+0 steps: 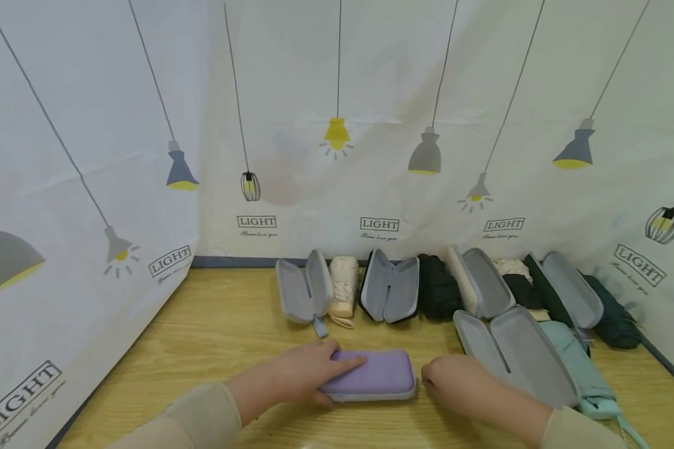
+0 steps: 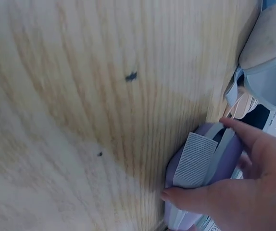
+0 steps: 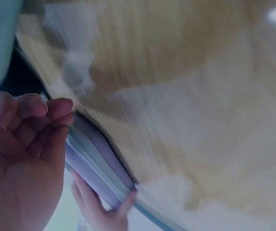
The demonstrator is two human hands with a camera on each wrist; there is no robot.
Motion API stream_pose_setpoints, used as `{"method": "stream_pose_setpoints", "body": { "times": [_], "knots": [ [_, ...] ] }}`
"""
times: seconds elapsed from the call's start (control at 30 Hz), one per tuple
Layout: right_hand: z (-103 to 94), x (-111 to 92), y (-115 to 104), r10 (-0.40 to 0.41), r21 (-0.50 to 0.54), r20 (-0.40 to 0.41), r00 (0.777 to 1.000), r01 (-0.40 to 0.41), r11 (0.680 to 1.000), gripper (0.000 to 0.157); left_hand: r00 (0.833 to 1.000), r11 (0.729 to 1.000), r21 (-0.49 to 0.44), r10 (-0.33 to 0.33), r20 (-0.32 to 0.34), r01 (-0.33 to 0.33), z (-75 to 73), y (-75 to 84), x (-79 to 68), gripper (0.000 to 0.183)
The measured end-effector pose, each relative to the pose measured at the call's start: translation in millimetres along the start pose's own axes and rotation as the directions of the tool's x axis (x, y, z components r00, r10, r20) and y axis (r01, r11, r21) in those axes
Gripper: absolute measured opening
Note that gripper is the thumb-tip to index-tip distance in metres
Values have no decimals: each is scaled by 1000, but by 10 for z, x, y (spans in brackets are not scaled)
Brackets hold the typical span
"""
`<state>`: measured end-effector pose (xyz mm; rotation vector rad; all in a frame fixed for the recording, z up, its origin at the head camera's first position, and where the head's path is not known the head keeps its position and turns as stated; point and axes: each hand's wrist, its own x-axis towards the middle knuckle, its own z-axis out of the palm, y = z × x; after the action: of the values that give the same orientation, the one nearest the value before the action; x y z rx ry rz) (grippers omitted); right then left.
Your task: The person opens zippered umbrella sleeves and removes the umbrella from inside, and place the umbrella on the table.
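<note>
A purple zip case (image 1: 379,371) with a pale grey seam lies on the wooden table, its lid down on its base. My left hand (image 1: 306,371) grips its left end, thumb and fingers on either side. In the left wrist view a white ribbed strip (image 2: 195,161) shows on the case's end, beside the thumb. At the right end my right hand (image 1: 466,383) has its fingers curled, thumb and fingertips pinched together at the seam (image 3: 87,151). What it pinches looks like the zipper pull, mostly hidden by the fingers.
Open cases stand along the back: a grey-lined one (image 1: 300,290), a black one (image 1: 410,293), a cream one (image 1: 463,280). Folded umbrellas sit between them, one beige (image 1: 344,284), one black (image 1: 438,290). An open mint case (image 1: 533,349) and mint umbrella (image 1: 584,368) lie near my right forearm.
</note>
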<state>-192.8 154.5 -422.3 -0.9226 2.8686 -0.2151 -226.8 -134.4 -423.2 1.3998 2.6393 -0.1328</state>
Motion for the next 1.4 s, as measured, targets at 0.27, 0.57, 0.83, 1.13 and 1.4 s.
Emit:
{"method": "stream_pose_setpoints", "body": {
  "times": [0.27,0.57,0.83,1.13,1.4],
  "knots": [
    [17,-3,-217,-95,-92,-57,994,90,992,24,993,992,66,-102,-52,106,-12,140,83,89],
    [31,63,-238,-91,-61,-80,993,86,994,22,997,996,61,66,32,-68,-31,21,-24,94],
    [46,118,-152,-55,-39,-109,993,51,998,22,981,946,257,192,41,-196,-112,32,-18,99],
    [108,125,-233,-86,9,-64,994,87,996,23,978,935,291,207,15,-203,-133,201,77,92],
    [115,91,-328,-114,72,-39,993,117,991,19,990,967,245,101,-102,-73,-23,368,174,92]
  ]
}}
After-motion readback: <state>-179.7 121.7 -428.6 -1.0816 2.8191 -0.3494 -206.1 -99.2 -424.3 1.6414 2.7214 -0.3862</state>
